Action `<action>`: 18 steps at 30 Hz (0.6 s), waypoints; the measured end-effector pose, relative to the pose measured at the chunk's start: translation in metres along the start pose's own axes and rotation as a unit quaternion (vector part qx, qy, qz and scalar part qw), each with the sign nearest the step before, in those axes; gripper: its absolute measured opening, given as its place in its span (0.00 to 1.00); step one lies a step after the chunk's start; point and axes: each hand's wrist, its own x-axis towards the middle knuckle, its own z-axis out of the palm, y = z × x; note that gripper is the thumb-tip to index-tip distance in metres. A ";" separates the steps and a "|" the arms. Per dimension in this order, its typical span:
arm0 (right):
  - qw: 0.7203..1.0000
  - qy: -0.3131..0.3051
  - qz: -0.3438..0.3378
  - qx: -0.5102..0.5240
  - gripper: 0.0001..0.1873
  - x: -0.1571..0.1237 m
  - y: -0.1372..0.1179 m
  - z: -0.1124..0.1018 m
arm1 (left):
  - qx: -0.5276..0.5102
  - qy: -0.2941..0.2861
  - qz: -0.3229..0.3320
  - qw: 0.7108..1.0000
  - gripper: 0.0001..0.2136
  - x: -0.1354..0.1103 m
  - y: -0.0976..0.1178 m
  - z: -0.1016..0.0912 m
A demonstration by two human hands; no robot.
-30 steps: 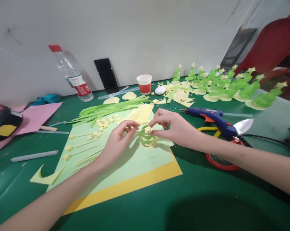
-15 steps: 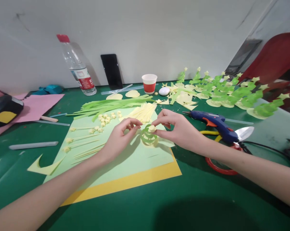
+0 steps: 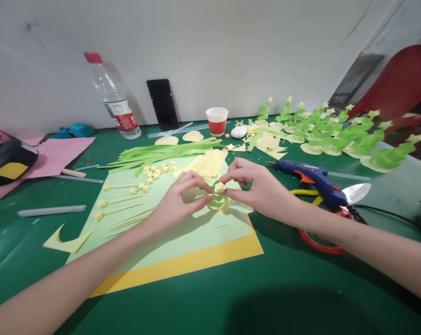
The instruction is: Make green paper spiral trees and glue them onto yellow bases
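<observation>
Between my hands a curled green paper strip (image 3: 217, 202) stands over a pale yellow paper disc, on a light green sheet (image 3: 182, 237). My right hand (image 3: 248, 179) pinches a small pale yellow paper star (image 3: 219, 187) at the top of the curl. From the other side, my left hand (image 3: 185, 195) has thumb and index finger closed in on the curl's left edge. Left of my left hand lie several folded paper stars (image 3: 152, 173) and thin sticks, some tipped with stars. Pale yellow paper strips (image 3: 205, 164) lie just beyond my fingers.
A blue glue gun (image 3: 311, 176) and red-handled scissors (image 3: 322, 244) lie right. Behind stand a paper cup (image 3: 217, 122), phone (image 3: 162, 104) and bottle (image 3: 114, 100). Finished green spirals with stars (image 3: 346, 132) crowd the back right. Green strips (image 3: 154, 151) and a tape measure (image 3: 10, 163) lie left.
My left hand has moved slightly right, its fingertips now at the green curl's left edge. My right hand stays nearly in place with the star.
</observation>
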 end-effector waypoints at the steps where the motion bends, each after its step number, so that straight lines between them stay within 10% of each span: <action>1: 1.000 0.000 -0.001 -0.001 0.04 0.000 0.000 0.000 | 0.001 -0.007 -0.001 1.000 0.04 0.000 0.000 0.000; 18: 1.000 -0.004 -0.014 -0.010 0.04 0.000 0.002 0.000 | -0.057 -0.036 -0.084 0.994 0.05 0.005 0.006 0.007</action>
